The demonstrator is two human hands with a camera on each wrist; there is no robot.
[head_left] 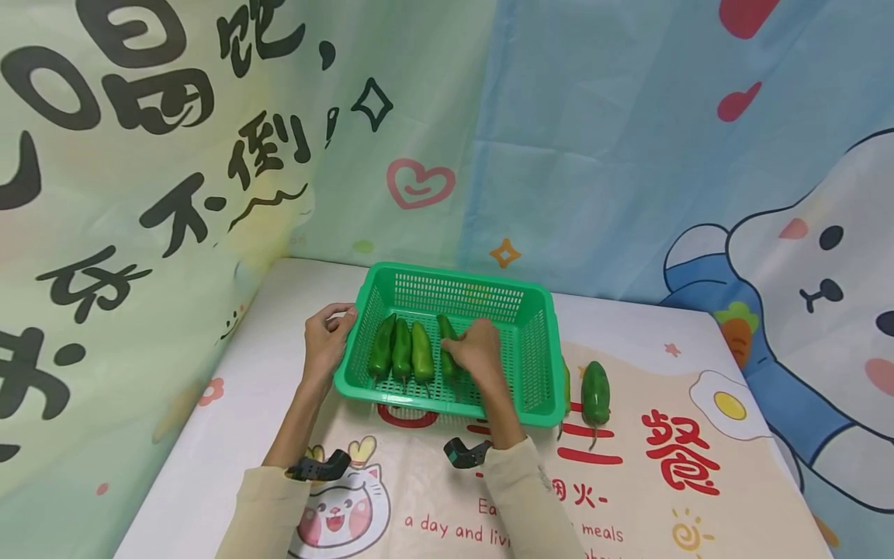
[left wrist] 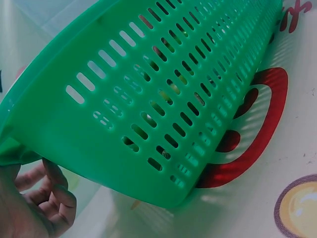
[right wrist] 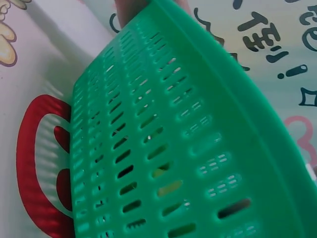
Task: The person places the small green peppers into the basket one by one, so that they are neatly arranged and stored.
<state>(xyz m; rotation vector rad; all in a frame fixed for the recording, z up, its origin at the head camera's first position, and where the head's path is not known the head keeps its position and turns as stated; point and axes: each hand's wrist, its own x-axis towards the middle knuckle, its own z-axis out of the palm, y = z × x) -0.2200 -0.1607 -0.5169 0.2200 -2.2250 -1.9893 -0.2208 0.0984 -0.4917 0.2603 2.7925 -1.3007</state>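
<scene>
A green plastic basket with slotted walls stands on the table. At its left rim is my left hand, fingers curled against the edge; the left wrist view also shows this hand gripping under the rim. Inside the basket my right hand pinches a green pepper from above. Left of it, three more green peppers lie side by side, stems toward me. In the right wrist view the basket wall hides my right hand and its pepper.
Outside the basket on the right lies a dark green pepper. Between it and the basket is another pepper, partly hidden by the rim. A printed cloth covers the table, and printed curtains hang behind and at the left.
</scene>
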